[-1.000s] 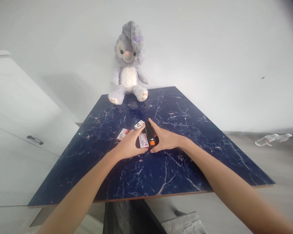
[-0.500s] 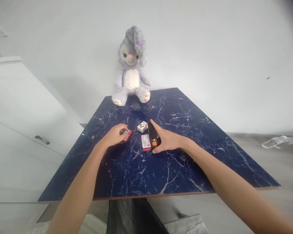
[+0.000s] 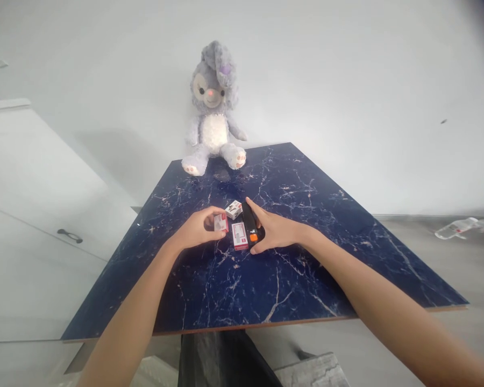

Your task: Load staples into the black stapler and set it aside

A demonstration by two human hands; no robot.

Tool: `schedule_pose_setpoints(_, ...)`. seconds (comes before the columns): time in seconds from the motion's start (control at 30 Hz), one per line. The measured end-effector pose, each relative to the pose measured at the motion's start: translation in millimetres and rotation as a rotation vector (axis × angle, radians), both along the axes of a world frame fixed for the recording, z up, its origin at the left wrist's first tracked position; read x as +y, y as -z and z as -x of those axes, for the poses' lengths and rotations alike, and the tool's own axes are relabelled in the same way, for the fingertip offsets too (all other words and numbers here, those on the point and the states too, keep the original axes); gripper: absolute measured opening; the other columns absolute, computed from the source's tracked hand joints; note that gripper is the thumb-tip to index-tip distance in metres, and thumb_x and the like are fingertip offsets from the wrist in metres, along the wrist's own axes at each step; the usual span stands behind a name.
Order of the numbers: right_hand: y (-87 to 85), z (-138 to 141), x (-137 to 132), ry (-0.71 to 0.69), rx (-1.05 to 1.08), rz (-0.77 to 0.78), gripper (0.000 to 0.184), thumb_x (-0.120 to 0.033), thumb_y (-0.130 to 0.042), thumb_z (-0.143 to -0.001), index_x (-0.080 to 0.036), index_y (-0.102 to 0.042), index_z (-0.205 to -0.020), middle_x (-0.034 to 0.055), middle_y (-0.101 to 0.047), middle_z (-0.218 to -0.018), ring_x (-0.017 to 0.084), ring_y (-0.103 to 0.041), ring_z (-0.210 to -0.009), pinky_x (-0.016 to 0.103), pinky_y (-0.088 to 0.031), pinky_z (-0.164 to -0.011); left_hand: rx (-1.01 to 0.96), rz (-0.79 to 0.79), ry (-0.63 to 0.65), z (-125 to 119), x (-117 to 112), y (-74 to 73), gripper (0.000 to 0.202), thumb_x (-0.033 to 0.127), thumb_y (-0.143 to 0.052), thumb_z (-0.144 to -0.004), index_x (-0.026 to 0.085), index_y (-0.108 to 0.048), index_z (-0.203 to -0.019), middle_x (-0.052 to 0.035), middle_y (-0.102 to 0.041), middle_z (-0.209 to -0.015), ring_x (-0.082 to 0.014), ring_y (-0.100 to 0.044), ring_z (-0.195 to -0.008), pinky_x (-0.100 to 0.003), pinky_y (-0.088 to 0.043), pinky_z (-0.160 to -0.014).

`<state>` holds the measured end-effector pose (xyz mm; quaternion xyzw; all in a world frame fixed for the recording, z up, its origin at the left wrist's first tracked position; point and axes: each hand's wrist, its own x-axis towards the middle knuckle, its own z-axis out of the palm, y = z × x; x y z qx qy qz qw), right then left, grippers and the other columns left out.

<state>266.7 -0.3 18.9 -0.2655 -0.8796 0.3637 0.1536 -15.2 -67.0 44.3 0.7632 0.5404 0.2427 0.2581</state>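
Observation:
My left hand [image 3: 197,228] pinches a small red and white box [image 3: 221,222] and holds it just above the dark blue marble tabletop [image 3: 266,279]. My right hand [image 3: 276,231] is wrapped round a black stapler with an orange patch [image 3: 250,226], which rests on the tabletop. A second red and white box [image 3: 239,236] lies flat between my hands, against the stapler. A third small white box [image 3: 234,209] sits just behind them.
A grey and white plush rabbit [image 3: 213,110] sits at the table's far edge against the white wall. A white cabinet with a dark handle [image 3: 69,235] stands to the left. Clear plastic bottles [image 3: 462,227] lie on the floor at the right.
My left hand went left to the outer red box, closed on it and carried it back toward the stapler. My right hand stayed on the stapler.

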Motion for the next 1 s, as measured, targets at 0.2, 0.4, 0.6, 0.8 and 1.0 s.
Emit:
schedule_pose_setpoints(0.2,-0.1,0,1,-0.006,-0.022,-0.016,0.146,-0.055,-0.087,-0.061,-0.029,0.018,-0.159,0.0175,-0.013,-0.167,0.039,-0.052,-0.132,0.046,-0.048,-0.103,0.01,-0.11,0.05,-26,-6,9.1,0.075,0.048,-0.078,-0.076,0.029,-0.049,-0.143,-0.0095,-0.059,-0.139,-0.0318,-0.055,-0.127,-0.048,-0.043,-0.107)
schedule_pose_setpoints(0.4,-1.0,0,1,-0.012,-0.018,-0.013,0.146,-0.056,-0.086,-0.06,-0.03,0.019,-0.158,0.017,-0.014,-0.167,0.039,-0.05,-0.133,0.047,-0.045,-0.105,0.049,-0.077,0.083,-31,-6,19.2,0.109,0.052,-0.081,-0.073,0.033,-0.019,-0.16,-0.0112,-0.05,-0.148,-0.0338,-0.052,-0.131,-0.05,-0.042,-0.109)
schedule_pose_setpoints(0.6,-4.5,-1,0,-0.002,-0.04,-0.005,0.145,-0.052,-0.086,-0.062,-0.031,0.02,-0.158,0.0167,-0.015,-0.167,0.037,-0.053,-0.13,0.046,-0.047,-0.102,0.074,-0.115,0.038,-34,-6,26.5,0.107,0.054,-0.08,-0.074,0.034,-0.018,-0.16,-0.0108,-0.053,-0.147,-0.0345,-0.054,-0.129,-0.05,-0.043,-0.107)
schedule_pose_setpoints(0.8,-3.5,0,0,-0.02,-0.021,-0.01,0.143,-0.052,-0.085,-0.063,-0.029,0.018,-0.159,0.018,-0.015,-0.166,0.037,-0.054,-0.129,0.045,-0.047,-0.102,0.004,-0.302,0.005,-31,1,33.1,0.064,0.054,-0.048,-0.098,0.028,-0.034,-0.156,-0.0099,-0.051,-0.148,-0.0286,-0.049,-0.133,-0.048,-0.039,-0.111)
schedule_pose_setpoints(1.0,-4.0,0,-1,0.003,-0.052,-0.016,0.143,-0.051,-0.085,-0.063,-0.031,0.019,-0.158,0.0172,-0.018,-0.166,0.035,-0.056,-0.126,0.045,-0.048,-0.1,0.123,-0.245,-0.085,-29,13,38.1,0.057,0.047,-0.018,-0.107,0.025,-0.059,-0.14,-0.0065,-0.063,-0.136,-0.0268,-0.05,-0.127,-0.049,-0.036,-0.112)
